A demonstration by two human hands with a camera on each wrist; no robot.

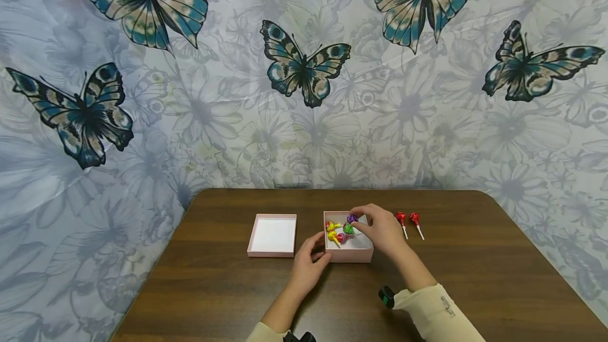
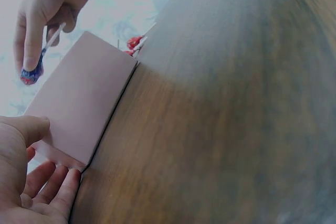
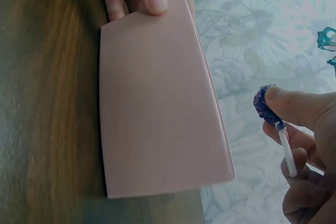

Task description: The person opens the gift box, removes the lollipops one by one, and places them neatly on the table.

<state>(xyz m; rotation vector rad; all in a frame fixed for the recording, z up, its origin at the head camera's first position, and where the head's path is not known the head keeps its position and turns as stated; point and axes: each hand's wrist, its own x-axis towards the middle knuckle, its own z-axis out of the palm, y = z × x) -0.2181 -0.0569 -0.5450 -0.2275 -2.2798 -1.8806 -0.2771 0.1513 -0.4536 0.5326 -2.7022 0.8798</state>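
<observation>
My right hand [image 1: 383,230] pinches a purple-wrapped lollipop [image 3: 266,106] by its candy end, over the pink box [image 1: 349,256]. The white stick slants down beneath the palm in the right wrist view. Inside the box lie several lollipops, among them a green one [image 1: 349,228], a yellow one [image 1: 332,236] and a pinkish one [image 1: 342,238]. At the box's front left corner, my left hand [image 1: 307,265] grips it, thumb on the front wall and fingers along the left side. Both wrist views show the box's outside, with its contents hidden.
A shallow pink lid [image 1: 272,235] with a white inside lies left of the box. Two red lollipops [image 1: 415,219] lie to the right, behind my right hand. The brown wooden table [image 1: 214,289] ends at a butterfly-printed cloth backdrop [image 1: 304,141].
</observation>
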